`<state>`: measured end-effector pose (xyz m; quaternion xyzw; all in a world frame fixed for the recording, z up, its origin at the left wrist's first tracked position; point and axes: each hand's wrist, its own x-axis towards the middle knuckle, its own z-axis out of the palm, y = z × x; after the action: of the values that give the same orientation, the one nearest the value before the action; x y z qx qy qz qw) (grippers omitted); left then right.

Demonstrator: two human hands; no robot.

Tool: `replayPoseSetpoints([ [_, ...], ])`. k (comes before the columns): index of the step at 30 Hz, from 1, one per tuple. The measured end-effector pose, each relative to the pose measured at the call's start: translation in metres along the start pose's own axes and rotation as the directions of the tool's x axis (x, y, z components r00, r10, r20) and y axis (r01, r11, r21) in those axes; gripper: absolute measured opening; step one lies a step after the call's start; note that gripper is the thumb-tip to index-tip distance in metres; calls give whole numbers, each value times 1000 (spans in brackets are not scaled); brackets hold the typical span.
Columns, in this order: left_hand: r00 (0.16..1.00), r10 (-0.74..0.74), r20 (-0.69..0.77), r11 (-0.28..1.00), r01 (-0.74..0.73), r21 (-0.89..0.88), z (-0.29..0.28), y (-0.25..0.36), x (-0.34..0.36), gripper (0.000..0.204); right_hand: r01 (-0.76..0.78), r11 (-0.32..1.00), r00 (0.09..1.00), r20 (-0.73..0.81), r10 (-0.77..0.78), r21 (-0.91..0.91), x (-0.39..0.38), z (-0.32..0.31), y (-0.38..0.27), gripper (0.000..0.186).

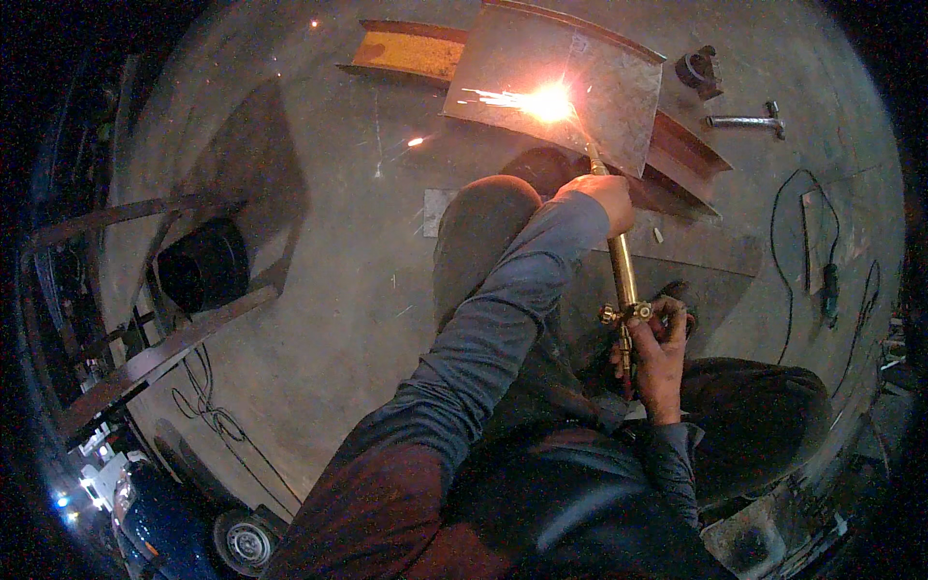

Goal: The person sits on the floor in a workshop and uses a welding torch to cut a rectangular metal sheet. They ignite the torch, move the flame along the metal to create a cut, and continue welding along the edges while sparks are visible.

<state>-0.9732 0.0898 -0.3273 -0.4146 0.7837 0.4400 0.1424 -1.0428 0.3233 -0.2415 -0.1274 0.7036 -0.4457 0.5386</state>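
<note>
A brass gas torch (623, 266) slants up and away in front of me, its tip against a flat steel plate (507, 58). At the tip is a glaring white-orange flame (551, 101), throwing sparks to the left over the plate. My left hand (604, 200) is closed round the front of the torch, close behind the nozzle. Further back, my right hand (662, 353) grips the rear end beside the brass valve knobs (638, 311). Under the plate runs a steel beam, yellow (411, 50) on the left and rusty (688, 159) on the right. Glare hides the plate's surface around the flame.
A hammer (749, 122) and a rusty metal piece (698, 72) lie at the far right. Nearer stands a corded green tool (830, 300). On the left are a dark drum-like container (203, 266), steel bars (169, 358), loose cables (208, 396) and a vehicle wheel (246, 543).
</note>
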Motion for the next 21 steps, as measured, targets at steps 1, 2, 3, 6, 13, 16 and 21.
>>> replayPoseSetpoints([
  [1,1000,3,-12,1000,-3,7,0,1,-1,35,-16,1000,1000,-9,16,-10,-1,1,-2,28],
  [2,1000,1,-25,1000,-1,13,1,0,-1,35,-35,999,999,-13,34,-20,-2,2,-6,28],
  [3,999,0,-38,1000,1,19,1,0,-2,36,-53,998,998,-19,52,-30,-3,3,-8,28],
  [6,998,14,-62,999,-11,50,5,-2,3,39,-71,994,996,-64,66,-82,-3,3,-8,28],
  [13,997,29,-74,998,-25,53,7,-3,2,39,-39,999,999,-20,39,-37,0,-1,-3,28],
  [16,998,61,-24,997,-60,51,0,-2,2,36,-33,999,999,-21,32,-35,0,0,-4,27],
  [21,997,55,-48,998,-53,39,2,-2,1,31,-107,994,994,-22,107,-33,-1,-3,-5,56],
])
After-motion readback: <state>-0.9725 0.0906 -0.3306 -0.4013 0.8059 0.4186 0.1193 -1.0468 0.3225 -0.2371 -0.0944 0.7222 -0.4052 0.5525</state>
